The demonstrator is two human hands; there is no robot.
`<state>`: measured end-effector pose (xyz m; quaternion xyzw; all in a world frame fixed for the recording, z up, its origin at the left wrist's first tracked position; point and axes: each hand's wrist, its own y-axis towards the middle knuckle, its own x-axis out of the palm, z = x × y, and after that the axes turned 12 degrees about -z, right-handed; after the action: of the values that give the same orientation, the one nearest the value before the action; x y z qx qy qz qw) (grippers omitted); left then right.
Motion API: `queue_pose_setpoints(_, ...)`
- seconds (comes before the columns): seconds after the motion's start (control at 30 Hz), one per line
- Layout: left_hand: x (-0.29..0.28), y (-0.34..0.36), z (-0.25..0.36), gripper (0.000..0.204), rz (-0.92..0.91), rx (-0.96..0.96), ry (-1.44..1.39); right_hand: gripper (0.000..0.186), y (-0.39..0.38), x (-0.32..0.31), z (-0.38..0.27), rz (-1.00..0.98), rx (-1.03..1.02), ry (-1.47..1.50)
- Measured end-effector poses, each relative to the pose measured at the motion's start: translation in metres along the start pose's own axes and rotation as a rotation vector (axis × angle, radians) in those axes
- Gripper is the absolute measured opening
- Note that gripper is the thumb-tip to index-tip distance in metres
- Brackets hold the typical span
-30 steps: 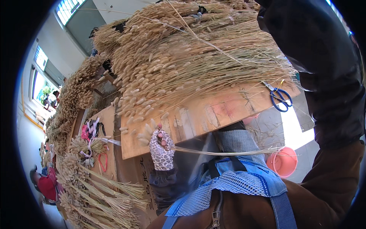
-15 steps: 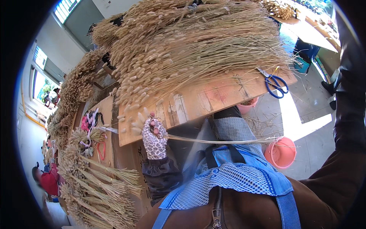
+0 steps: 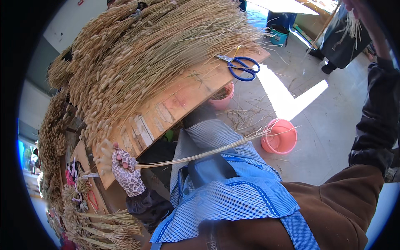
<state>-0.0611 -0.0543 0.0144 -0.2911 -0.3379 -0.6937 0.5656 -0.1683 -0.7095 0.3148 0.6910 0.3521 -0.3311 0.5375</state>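
Observation:
My left hand [image 3: 125, 166], in a leopard-print glove, is closed around a few long dried stems [image 3: 196, 154] with fluffy heads; their cut ends reach rightward over my lap. It is beside the front edge of a wooden board [image 3: 183, 91], which bears a thick pile of dried bunny-tail grass [image 3: 137, 62]. At the top right my right hand [image 3: 361, 16] is raised at the picture's edge, its fingers closed at some pale, stringy straw [image 3: 353, 27]. Blue-handled scissors [image 3: 243, 68] lie on the board's right end.
Pink buckets [image 3: 278, 146] [image 3: 221, 100] stand on a straw-strewn floor [image 3: 310, 137]. More grass bundles [image 3: 104, 225] and coloured ties [image 3: 75, 171] lie at left. A person's dark-clad legs and shoes [image 3: 329, 66], a teal bucket [image 3: 278, 37] and a pale table [image 3: 283, 4] are at the upper right.
My view has swung rightward, shifting the board left. My raised right arm has moved out to the right, so its hand with straw now shows. My left hand still grips the stems.

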Motion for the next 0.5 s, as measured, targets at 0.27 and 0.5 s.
queue_pose_setpoints(0.27, 0.011, -0.003, 0.016, 0.037, -0.160, 0.058, 0.046, 0.038, -0.035, 0.061, 0.186, 0.207, 0.384, -0.060)
queue_pose_setpoints(0.5, 0.010, 0.014, 0.003, 0.037, -0.190, -0.047, 0.068, 0.034, -0.056, 0.098, 0.246, 0.106, 0.645, 0.129)
